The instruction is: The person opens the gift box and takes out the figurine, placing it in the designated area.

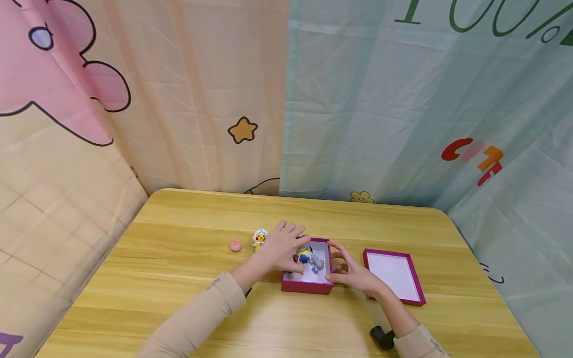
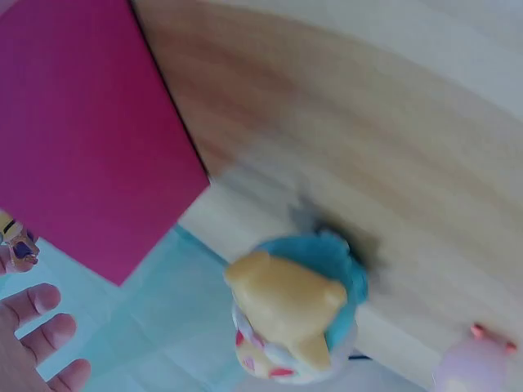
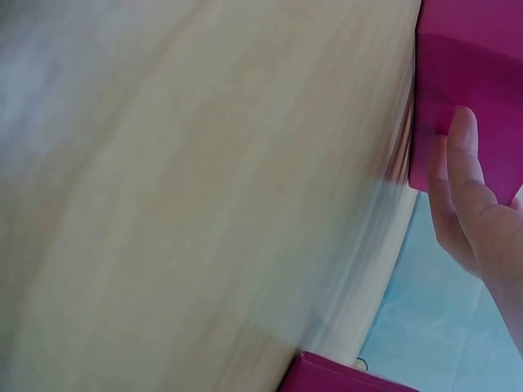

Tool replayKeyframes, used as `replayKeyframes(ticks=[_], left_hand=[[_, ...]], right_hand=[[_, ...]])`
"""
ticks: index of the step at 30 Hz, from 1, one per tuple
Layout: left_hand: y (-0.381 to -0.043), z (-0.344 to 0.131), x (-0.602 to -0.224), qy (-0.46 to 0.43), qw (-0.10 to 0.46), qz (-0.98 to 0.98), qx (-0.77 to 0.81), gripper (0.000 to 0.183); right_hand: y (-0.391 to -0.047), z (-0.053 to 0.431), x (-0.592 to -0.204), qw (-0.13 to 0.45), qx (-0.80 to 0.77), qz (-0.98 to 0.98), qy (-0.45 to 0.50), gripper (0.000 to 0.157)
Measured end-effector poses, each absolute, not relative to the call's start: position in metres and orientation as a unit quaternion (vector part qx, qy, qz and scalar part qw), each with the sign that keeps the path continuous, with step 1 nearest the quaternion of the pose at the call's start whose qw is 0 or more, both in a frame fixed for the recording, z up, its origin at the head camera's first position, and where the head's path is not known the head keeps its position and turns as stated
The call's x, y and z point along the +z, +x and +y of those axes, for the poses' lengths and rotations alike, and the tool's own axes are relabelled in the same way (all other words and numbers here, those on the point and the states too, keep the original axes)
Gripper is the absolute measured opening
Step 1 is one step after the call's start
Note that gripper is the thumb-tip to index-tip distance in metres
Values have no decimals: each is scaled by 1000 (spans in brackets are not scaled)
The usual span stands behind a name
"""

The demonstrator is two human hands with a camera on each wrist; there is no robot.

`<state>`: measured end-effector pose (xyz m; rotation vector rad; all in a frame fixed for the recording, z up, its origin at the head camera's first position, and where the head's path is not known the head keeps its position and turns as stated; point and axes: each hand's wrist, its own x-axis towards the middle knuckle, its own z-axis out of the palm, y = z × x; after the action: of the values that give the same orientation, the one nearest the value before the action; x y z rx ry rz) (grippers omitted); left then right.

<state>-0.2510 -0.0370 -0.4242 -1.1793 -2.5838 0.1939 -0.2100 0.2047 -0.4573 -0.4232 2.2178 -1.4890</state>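
Note:
My left hand (image 1: 284, 247) reaches over the left wall of a magenta box (image 1: 306, 287), fingers spread and thumb low inside. Between thumb and index finger appears a small yellow-and-blue figurine (image 1: 304, 255). In the left wrist view a tiny figurine (image 2: 20, 241) shows beside a fingertip; I cannot tell whether the hand grips it. A grey figurine (image 1: 318, 262) lies in the box among other small toys, partly hidden by the hand. At the box's right wall is my right hand (image 1: 353, 272), its extended fingers (image 3: 464, 155) against the outside, thumb by the front corner.
Left of the box stand a yellow figure with a white-and-blue hood (image 1: 259, 238) and a small pink toy (image 1: 235, 244). The magenta lid (image 1: 416, 278) lies at right, white inside up. A black object (image 1: 382, 338) is by the right forearm. Curtains hang behind the table (image 1: 188, 219).

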Motion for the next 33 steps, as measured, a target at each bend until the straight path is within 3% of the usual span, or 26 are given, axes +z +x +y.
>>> replayKeyframes(ticks=[20, 33], left_hand=[[-253, -95, -413, -370, 204, -905, 43, 59], [-250, -142, -415, -322, 191, -926, 43, 60]], right_hand=[[-210, 205, -459, 211, -537, 803, -150, 82], [-210, 204, -458, 213, -538, 804, -138, 81]])
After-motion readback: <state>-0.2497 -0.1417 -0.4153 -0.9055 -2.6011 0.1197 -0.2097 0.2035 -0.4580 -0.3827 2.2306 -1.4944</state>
